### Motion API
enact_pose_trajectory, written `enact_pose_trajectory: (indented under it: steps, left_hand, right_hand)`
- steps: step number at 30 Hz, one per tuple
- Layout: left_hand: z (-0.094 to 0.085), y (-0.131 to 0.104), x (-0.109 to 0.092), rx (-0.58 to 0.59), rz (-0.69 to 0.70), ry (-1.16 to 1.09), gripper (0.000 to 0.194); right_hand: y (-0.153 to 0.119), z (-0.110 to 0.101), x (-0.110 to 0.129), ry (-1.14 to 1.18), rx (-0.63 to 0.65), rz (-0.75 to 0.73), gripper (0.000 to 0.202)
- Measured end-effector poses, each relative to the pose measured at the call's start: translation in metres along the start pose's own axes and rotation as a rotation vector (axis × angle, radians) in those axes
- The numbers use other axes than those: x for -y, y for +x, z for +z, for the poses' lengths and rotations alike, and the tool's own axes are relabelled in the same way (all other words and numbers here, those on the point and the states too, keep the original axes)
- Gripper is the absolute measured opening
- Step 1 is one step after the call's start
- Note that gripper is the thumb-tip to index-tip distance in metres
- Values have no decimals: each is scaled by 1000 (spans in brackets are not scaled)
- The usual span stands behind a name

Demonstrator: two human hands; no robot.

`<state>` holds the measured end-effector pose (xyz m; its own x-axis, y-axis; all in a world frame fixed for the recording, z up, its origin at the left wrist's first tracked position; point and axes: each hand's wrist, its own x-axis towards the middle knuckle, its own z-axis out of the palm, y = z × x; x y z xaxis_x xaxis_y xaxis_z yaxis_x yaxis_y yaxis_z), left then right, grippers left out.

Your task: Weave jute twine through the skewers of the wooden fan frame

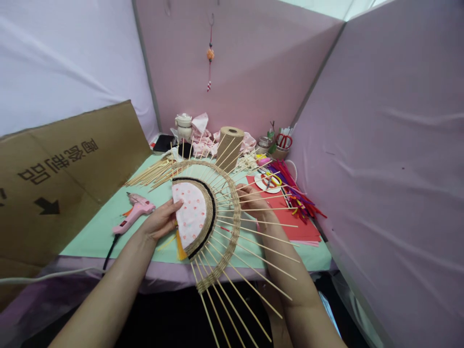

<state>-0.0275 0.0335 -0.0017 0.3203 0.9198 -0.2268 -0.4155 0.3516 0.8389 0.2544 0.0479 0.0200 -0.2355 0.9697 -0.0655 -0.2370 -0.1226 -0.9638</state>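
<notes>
The left hand (165,218) grips the fan (211,212) while the right hand (251,198), hold unclear, seems mid-weave behind the sticks (277,224), calling next for even tension.

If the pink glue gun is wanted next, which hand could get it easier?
Probably the left. The left hand holds the half-round piece close beside the glue gun, though it must let go first. The right hand is farther away, across the piece.

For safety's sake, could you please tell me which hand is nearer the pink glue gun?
Left: the left hand is just beside the glue gun; the right hand is farther right.
</notes>
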Motion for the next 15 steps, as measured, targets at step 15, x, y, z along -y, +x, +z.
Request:
enact_pose_trajectory:
  steps: [15]
  left_hand:
    - [1,-6,-3,-3,21,-86,33]
  right_hand:
    - [23,12,20,-209,8,-279,24]
